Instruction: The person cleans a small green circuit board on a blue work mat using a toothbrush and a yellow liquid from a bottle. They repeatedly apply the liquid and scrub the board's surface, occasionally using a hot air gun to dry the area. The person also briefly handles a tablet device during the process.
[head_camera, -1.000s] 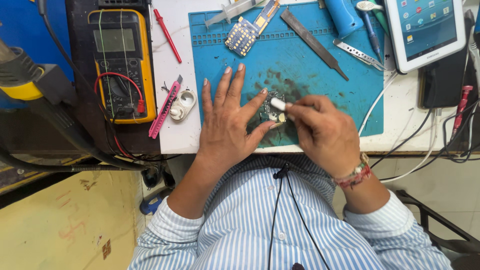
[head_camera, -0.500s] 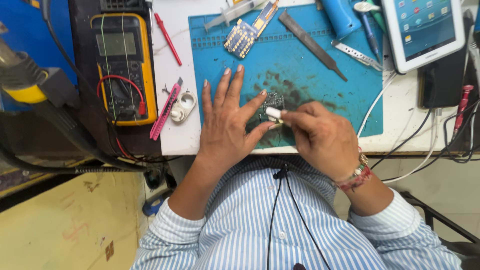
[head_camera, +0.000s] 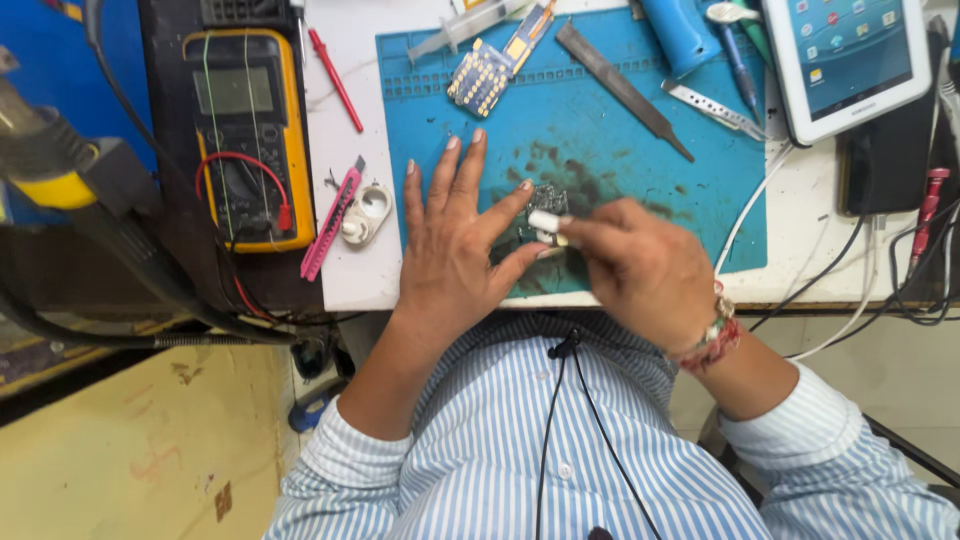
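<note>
My left hand (head_camera: 455, 240) lies flat on the blue work mat (head_camera: 610, 130), fingers spread, with forefinger and thumb pinning a small dark circuit board (head_camera: 545, 200). My right hand (head_camera: 645, 265) is closed around a small white-tipped tool (head_camera: 545, 222) and presses its tip onto the board. Most of the board is hidden under my fingers. A beaded band sits on my right wrist.
A yellow multimeter (head_camera: 245, 130) with red lead lies far left, beside a pink knife (head_camera: 330, 225) and white plastic part (head_camera: 365, 213). On the mat: a green circuit board (head_camera: 480, 75), syringe (head_camera: 465, 25), metal file (head_camera: 625, 88), tweezers (head_camera: 715, 110). White tablet (head_camera: 850, 55) and cables at right.
My right hand has slid slightly left and down with the white-tipped tool over the board. My left hand stays put on the mat.
</note>
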